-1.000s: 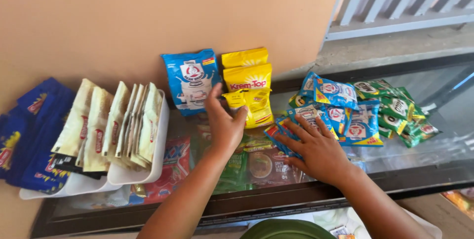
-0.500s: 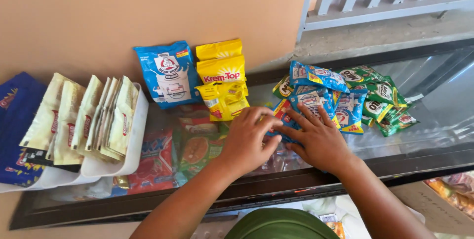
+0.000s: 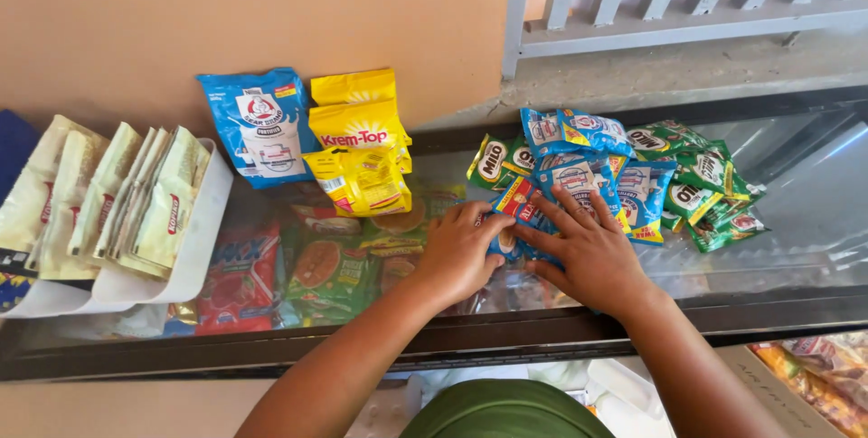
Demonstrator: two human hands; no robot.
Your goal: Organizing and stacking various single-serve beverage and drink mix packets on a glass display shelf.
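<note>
Blue foil marks the small sachets (image 3: 579, 187) that are pressed against the glass surface (image 3: 796, 221) by both hands. The left hand (image 3: 461, 253) is laid with curled fingers on the left end of the bundle, at about 9 o'clock from it; the right hand (image 3: 586, 253) is spread flat over the near sachets, fingers pointed toward 11 o'clock. Whether any sachet is actually pinched cannot be told. The exact count of blue sachets cannot be told, since they overlap; roughly six are seen, with their long axes fanned between 12 and 2 o'clock. One red-edged sachet (image 3: 514, 198) is tucked at the bundle's left, its long axis toward 1 o'clock.

At 3 o'clock from the bundle, a heap of green sachets (image 3: 705, 180) is spread, and two more green ones (image 3: 502, 158) lie at 10 o'clock. Farther toward 9 o'clock, three yellow packets (image 3: 357, 144) are stacked, and one larger blue pouch (image 3: 258, 126) is leaned on the tan wall (image 3: 271, 4). At far left, a white tray (image 3: 194, 248) is filled with upright cream-coloured sachets (image 3: 108, 198). Red and green packs (image 3: 298, 271) are seen under the glass.
</note>
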